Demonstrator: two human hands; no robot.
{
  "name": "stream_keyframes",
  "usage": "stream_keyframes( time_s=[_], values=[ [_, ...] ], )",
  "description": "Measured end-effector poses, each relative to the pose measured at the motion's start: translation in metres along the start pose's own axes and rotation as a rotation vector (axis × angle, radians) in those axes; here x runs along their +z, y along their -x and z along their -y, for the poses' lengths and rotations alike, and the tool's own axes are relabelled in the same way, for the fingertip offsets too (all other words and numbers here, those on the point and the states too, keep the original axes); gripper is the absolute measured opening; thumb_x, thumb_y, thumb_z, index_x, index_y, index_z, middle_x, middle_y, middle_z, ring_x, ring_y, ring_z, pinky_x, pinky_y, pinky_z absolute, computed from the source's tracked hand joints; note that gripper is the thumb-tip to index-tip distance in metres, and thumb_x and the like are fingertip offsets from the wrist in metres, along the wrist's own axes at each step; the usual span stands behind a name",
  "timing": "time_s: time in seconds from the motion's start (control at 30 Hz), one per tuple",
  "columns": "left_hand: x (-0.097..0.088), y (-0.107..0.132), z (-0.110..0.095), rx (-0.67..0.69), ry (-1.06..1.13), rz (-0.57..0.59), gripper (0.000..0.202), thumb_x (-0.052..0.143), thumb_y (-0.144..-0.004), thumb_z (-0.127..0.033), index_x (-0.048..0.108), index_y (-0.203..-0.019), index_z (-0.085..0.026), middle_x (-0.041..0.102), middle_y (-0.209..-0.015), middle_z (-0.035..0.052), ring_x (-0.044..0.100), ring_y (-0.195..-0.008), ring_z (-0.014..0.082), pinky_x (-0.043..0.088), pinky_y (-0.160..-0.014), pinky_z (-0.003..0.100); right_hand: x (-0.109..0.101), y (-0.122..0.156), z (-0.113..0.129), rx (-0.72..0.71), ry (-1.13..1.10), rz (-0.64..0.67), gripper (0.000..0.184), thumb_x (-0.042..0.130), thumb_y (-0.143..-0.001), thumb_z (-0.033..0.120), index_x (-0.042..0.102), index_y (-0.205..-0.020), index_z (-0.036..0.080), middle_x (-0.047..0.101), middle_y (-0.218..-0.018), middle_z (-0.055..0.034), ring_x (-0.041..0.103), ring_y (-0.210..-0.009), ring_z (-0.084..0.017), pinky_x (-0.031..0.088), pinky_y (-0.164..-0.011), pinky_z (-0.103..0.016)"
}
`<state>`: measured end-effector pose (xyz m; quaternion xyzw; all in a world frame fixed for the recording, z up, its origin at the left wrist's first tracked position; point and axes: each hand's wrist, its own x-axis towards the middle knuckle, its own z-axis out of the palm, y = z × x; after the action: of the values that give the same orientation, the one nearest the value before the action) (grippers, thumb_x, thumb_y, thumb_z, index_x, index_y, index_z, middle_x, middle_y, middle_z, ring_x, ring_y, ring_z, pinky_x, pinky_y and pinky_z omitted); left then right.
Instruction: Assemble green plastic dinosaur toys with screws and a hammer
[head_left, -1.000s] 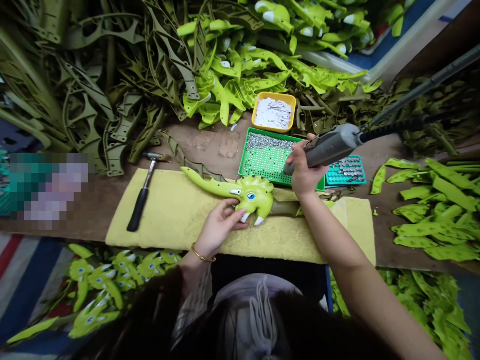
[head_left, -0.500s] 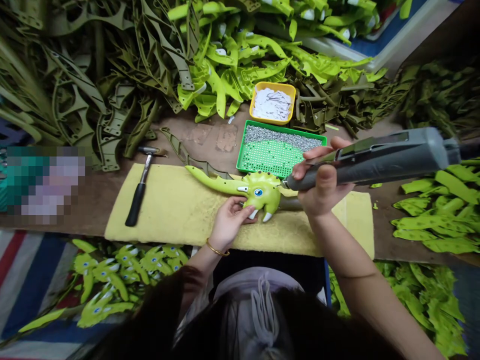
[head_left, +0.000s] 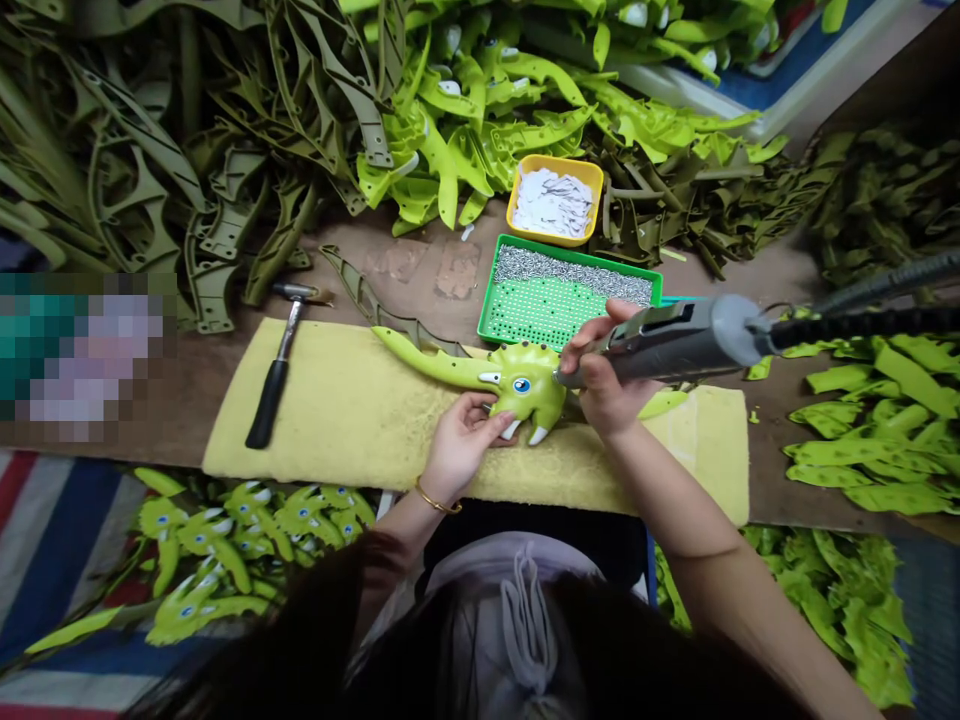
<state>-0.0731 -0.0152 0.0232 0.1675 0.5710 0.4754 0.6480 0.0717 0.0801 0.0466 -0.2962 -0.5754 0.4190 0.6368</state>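
A lime-green plastic dinosaur toy bow (head_left: pixel 534 392), with a blue eye and white horns, lies on the yellow cloth (head_left: pixel 352 430). My left hand (head_left: pixel 469 440) pinches the lower edge of its head between thumb and fingers. In my right hand (head_left: pixel 609 385) is a grey electric screwdriver (head_left: pixel 667 338), fingers wrapped round its front end. The tool's tip meets the right edge of the dinosaur head; the bit itself is hidden. Beside the bow's long green arm lies an olive openwork part (head_left: pixel 390 320), partly covered by it.
A hammer (head_left: pixel 277 365) lies at the cloth's left. Behind the work stand a green tray of screws (head_left: pixel 570 295) and a yellow box of white pieces (head_left: pixel 555 200). Olive parts (head_left: pixel 150 150) and green parts (head_left: pixel 465 120) are heaped behind. Assembled heads (head_left: pixel 217 540) lie below left.
The screwdriver has moved left and turned, its tip now against the dinosaur head's right edge. More of the green arm shows right of my wrist. My left hand keeps its hold.
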Motion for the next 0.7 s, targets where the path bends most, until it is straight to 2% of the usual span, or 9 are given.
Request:
stream_keyframes(
  time_s=[0.17,0.27,0.33,0.4,0.53,0.7],
  values=[
    [0.001,0.001,0.002,0.005,0.015,-0.009,0.055,0.085,-0.052,-0.044,0.054,-0.088,-0.017,0.066,-0.075,-0.0012,0.065,-0.067,0.0147,0.060,-0.063,0.031,0.001,-0.007,0.010,-0.012,0.077,0.057,0.045,0.067,-0.078,0.042,0.052,-0.119,0.032,0.062,-0.080,0.0041,0.056,-0.051,-0.007,0.049,-0.049,-0.023],
    [0.001,0.001,0.004,0.018,0.017,-0.002,0.054,0.085,-0.053,-0.044,0.054,-0.089,-0.017,0.065,-0.074,-0.0018,0.065,-0.067,0.0151,0.060,-0.063,0.032,0.010,-0.029,0.014,-0.086,0.135,-0.109,0.042,0.064,-0.080,0.049,0.052,-0.117,0.034,0.063,-0.084,0.0036,0.053,-0.046,-0.006,0.046,-0.044,-0.023],
    [0.001,0.001,0.005,0.024,0.020,0.004,0.055,0.085,-0.054,-0.044,0.054,-0.090,-0.017,0.065,-0.074,-0.0017,0.066,-0.067,0.0152,0.060,-0.065,0.032,0.017,-0.043,0.007,-0.118,0.197,-0.240,0.044,0.062,-0.079,0.055,0.052,-0.116,0.034,0.062,-0.083,0.0030,0.052,-0.045,-0.007,0.047,-0.043,-0.024],
    [0.000,0.000,0.006,0.023,0.024,0.013,0.054,0.084,-0.055,-0.043,0.053,-0.091,-0.017,0.066,-0.075,-0.0016,0.066,-0.066,0.0146,0.060,-0.065,0.032,0.021,-0.051,-0.007,-0.082,0.260,-0.296,0.046,0.062,-0.077,0.059,0.055,-0.113,0.030,0.061,-0.081,0.0019,0.052,-0.045,-0.007,0.049,-0.046,-0.026],
    [0.000,0.000,0.008,0.013,0.033,0.026,0.053,0.084,-0.056,-0.043,0.053,-0.091,-0.017,0.067,-0.074,-0.0013,0.067,-0.065,0.0149,0.060,-0.064,0.031,0.022,-0.050,-0.031,0.002,0.284,-0.298,0.052,0.063,-0.074,0.061,0.058,-0.112,0.026,0.060,-0.080,0.0020,0.054,-0.049,-0.007,0.051,-0.049,-0.026],
    [0.001,0.000,0.008,0.015,0.046,0.038,0.056,0.084,-0.055,-0.046,0.052,-0.091,-0.018,0.068,-0.074,-0.0007,0.066,-0.062,0.0152,0.059,-0.063,0.032,0.020,-0.046,-0.035,-0.008,0.229,-0.278,0.048,0.067,-0.073,0.056,0.059,-0.109,0.025,0.059,-0.076,0.0035,0.053,-0.049,-0.006,0.050,-0.049,-0.025]
  ],
)
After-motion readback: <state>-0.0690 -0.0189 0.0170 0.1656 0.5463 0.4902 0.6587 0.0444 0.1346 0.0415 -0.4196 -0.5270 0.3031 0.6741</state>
